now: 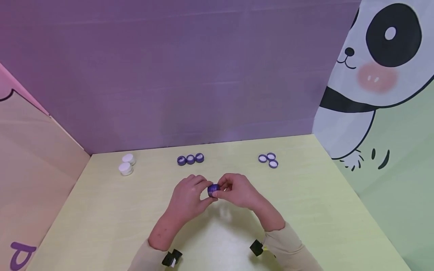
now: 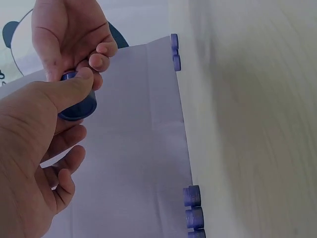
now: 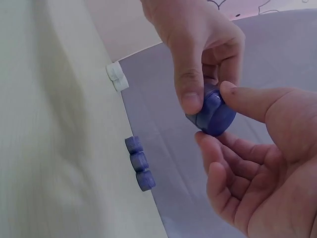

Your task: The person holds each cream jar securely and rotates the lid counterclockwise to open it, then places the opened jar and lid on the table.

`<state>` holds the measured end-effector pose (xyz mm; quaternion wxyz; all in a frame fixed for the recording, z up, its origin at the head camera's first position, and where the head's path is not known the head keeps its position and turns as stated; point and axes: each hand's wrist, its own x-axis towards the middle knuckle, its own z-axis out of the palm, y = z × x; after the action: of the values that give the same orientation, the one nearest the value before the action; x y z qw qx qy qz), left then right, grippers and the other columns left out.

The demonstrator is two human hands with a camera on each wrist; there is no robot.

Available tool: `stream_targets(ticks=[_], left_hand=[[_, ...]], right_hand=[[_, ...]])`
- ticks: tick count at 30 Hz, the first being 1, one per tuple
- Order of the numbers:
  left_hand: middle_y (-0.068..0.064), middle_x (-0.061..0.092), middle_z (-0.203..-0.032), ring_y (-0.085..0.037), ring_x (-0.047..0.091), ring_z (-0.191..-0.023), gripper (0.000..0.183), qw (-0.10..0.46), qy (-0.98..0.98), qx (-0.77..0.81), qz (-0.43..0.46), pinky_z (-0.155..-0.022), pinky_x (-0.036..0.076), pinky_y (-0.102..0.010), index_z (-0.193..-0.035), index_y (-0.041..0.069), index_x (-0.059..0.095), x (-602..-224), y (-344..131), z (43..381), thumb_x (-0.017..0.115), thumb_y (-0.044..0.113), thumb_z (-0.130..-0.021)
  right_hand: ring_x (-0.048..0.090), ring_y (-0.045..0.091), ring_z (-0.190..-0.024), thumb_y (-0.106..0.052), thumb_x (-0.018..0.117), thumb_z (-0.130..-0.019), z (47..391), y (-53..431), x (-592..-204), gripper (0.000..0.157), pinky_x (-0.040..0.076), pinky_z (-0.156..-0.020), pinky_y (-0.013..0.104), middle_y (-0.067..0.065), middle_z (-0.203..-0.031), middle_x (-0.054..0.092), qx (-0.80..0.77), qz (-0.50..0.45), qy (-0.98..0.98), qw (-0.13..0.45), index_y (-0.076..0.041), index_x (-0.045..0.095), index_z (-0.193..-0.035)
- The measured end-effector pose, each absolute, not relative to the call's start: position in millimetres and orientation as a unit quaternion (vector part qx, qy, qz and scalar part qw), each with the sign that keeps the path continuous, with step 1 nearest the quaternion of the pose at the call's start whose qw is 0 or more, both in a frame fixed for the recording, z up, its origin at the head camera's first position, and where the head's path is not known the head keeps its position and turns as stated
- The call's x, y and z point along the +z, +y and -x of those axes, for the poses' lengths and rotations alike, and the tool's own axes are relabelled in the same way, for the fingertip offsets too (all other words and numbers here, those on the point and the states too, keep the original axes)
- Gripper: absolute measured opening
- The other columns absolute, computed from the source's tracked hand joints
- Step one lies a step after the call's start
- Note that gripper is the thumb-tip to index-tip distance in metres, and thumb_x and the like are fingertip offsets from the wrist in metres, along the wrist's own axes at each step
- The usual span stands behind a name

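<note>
Both hands hold a small round purple jar (image 1: 213,189) between them, raised over the table. The left hand (image 1: 188,198) pinches its left side, the thumb (image 2: 69,91) lying along the jar in the left wrist view. From the other side the right hand (image 1: 239,191) grips it with thumb and fingertips, its remaining fingers (image 3: 233,181) loosely bent. A seam runs around the jar (image 3: 218,116) in the right wrist view, and the fingers cover much of its surface.
Three purple jars (image 1: 190,159) stand in a row at the table's back middle. Right of them lie three shallow purple caps (image 1: 272,164) with white insides. Two white jars (image 1: 126,168) are at the back left. Purple cloth (image 1: 203,75) backs the pale table (image 1: 322,210).
</note>
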<state>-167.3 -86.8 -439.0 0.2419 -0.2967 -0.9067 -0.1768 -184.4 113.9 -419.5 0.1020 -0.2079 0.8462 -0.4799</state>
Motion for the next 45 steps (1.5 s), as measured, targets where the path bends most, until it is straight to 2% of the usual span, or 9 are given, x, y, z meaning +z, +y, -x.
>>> stream_targets(ticks=[7, 12, 18, 21, 26, 30, 36, 39, 45], left_hand=[[0.004, 0.064, -0.088, -0.014, 0.054, -0.077, 0.035, 0.225, -0.916, -0.164, 0.29, -0.066, 0.048, -0.029, -0.095, 0.012, 0.075, -436, -89, 166, 0.082, 0.041, -0.076], [0.004, 0.064, -0.086, -0.014, 0.055, -0.076, 0.037, 0.234, -0.913, -0.182, 0.282, -0.065, 0.048, -0.029, -0.095, 0.012, 0.075, -435, -90, 165, 0.083, 0.042, -0.075], [0.004, 0.065, -0.085, -0.014, 0.057, -0.077, 0.038, 0.245, -0.909, -0.18, 0.285, -0.065, 0.049, -0.029, -0.094, 0.012, 0.075, -434, -90, 165, 0.086, 0.039, -0.07], [0.004, 0.065, -0.085, -0.014, 0.057, -0.077, 0.038, 0.247, -0.909, -0.178, 0.286, -0.065, 0.049, -0.029, -0.093, 0.013, 0.075, -435, -90, 165, 0.087, 0.04, -0.068], [0.004, 0.065, -0.085, -0.014, 0.056, -0.076, 0.041, 0.253, -0.905, -0.179, 0.291, -0.064, 0.049, -0.028, -0.091, 0.014, 0.075, -436, -92, 166, 0.089, 0.042, -0.065], [0.005, 0.063, -0.084, -0.012, 0.055, -0.075, 0.041, 0.252, -0.903, -0.179, 0.297, -0.064, 0.048, -0.027, -0.091, 0.014, 0.075, -436, -92, 166, 0.09, 0.041, -0.064], [0.007, 0.062, -0.083, -0.011, 0.053, -0.075, 0.043, 0.245, -0.901, -0.185, 0.306, -0.063, 0.048, -0.026, -0.091, 0.014, 0.076, -434, -93, 166, 0.089, 0.044, -0.063], [0.008, 0.062, -0.083, -0.011, 0.054, -0.075, 0.044, 0.245, -0.897, -0.192, 0.314, -0.064, 0.048, -0.026, -0.091, 0.015, 0.076, -433, -94, 166, 0.089, 0.045, -0.062], [0.009, 0.062, -0.082, -0.009, 0.055, -0.074, 0.045, 0.251, -0.886, -0.205, 0.331, -0.064, 0.047, -0.026, -0.09, 0.015, 0.077, -433, -95, 168, 0.089, 0.047, -0.061]], right_hand=[[0.058, 0.014, -0.076, -0.016, 0.078, -0.083, 183, 113, -420, 0.025, 0.049, -0.061, 0.028, -0.007, -0.092, 0.063, -0.437, 0.276, 0.854, 0.061, -0.011, 0.064, -0.103], [0.061, 0.017, -0.085, -0.018, 0.078, -0.084, 184, 115, -419, 0.026, 0.051, -0.066, 0.029, -0.009, -0.098, 0.063, -0.446, 0.296, 0.843, 0.053, -0.014, 0.064, -0.106], [0.062, 0.013, -0.089, -0.029, 0.065, -0.094, 182, 114, -418, 0.023, 0.052, -0.07, 0.03, -0.005, -0.103, 0.065, -0.446, 0.265, 0.853, 0.045, -0.012, 0.064, -0.11], [0.06, 0.012, -0.084, -0.037, 0.057, -0.098, 181, 112, -419, 0.028, 0.05, -0.071, 0.03, -0.006, -0.099, 0.065, -0.395, 0.242, 0.886, 0.037, -0.012, 0.065, -0.108], [0.055, 0.01, -0.068, -0.045, 0.051, -0.099, 181, 111, -421, 0.035, 0.046, -0.062, 0.028, -0.011, -0.081, 0.062, -0.324, 0.235, 0.915, 0.043, -0.016, 0.07, -0.096], [0.055, 0.009, -0.066, -0.045, 0.056, -0.097, 181, 112, -419, 0.03, 0.046, -0.059, 0.027, -0.014, -0.076, 0.061, -0.333, 0.247, 0.908, 0.057, -0.019, 0.071, -0.093], [0.058, 0.008, -0.081, -0.031, 0.069, -0.092, 184, 118, -416, 0.016, 0.05, -0.066, 0.028, -0.014, -0.09, 0.063, -0.389, 0.297, 0.869, 0.076, -0.019, 0.069, -0.102], [0.059, 0.009, -0.086, -0.024, 0.073, -0.088, 185, 122, -414, 0.02, 0.051, -0.069, 0.028, -0.014, -0.096, 0.064, -0.413, 0.311, 0.852, 0.085, -0.019, 0.068, -0.106], [0.063, 0.022, -0.089, -0.014, 0.079, -0.083, 185, 124, -413, 0.03, 0.052, -0.074, 0.035, -0.008, -0.101, 0.064, -0.437, 0.334, 0.832, 0.078, -0.014, 0.066, -0.109]])
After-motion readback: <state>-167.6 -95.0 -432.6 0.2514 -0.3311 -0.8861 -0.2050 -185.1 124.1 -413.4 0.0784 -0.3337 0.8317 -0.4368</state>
